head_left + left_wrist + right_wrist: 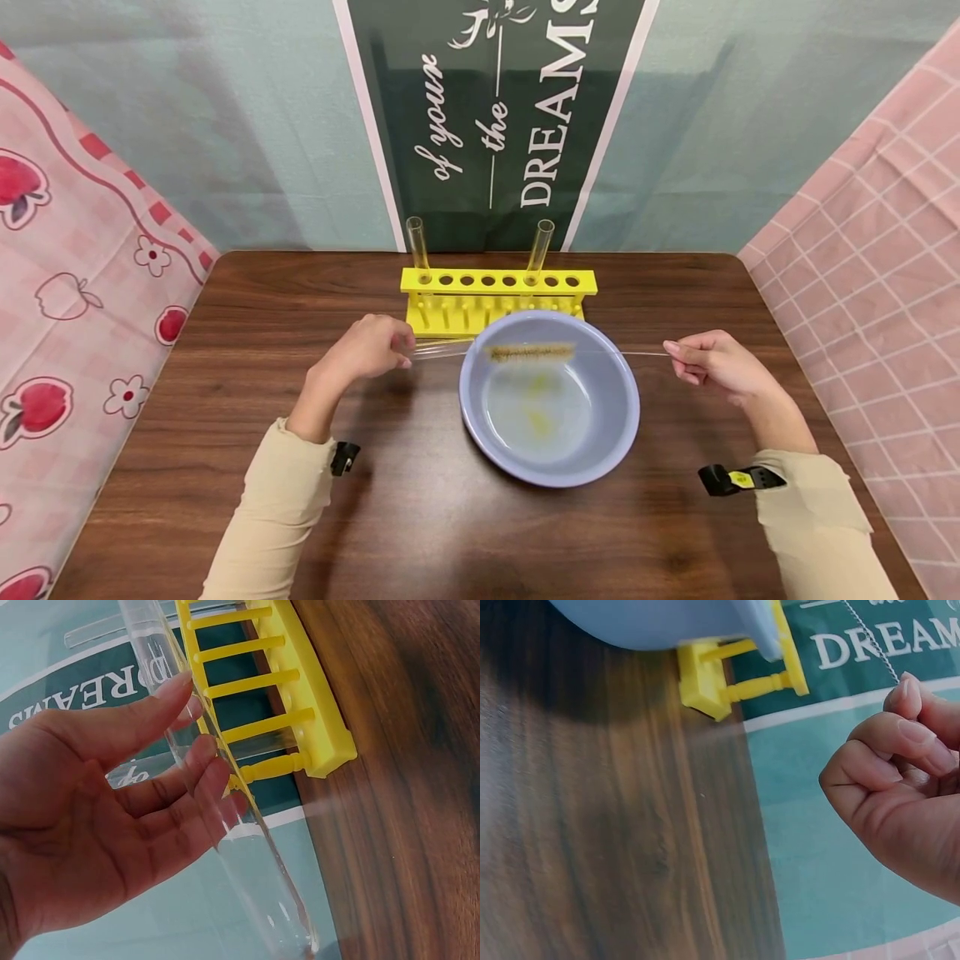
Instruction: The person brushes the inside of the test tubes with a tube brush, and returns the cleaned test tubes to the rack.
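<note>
In the head view my left hand (375,344) holds a clear glass test tube (442,348) lying sideways, its far end over the rim of a lavender basin (474,433). The left wrist view shows thumb and fingers pinching the tube (247,862). Across the basin, my right hand (716,362) pinches the thin wire handle of a test tube brush (532,353). Its tan bristles hang above the water, outside the tube as far as I can see. The twisted wire (874,641) leaves the right fingertips in the right wrist view.
A yellow test tube rack (498,283) stands behind the basin. Two glass tubes stand in it, one at the left end (417,246) and one right of centre (541,248). Yellowish patches show in the basin. A printed cloth hangs behind the wooden table (225,500).
</note>
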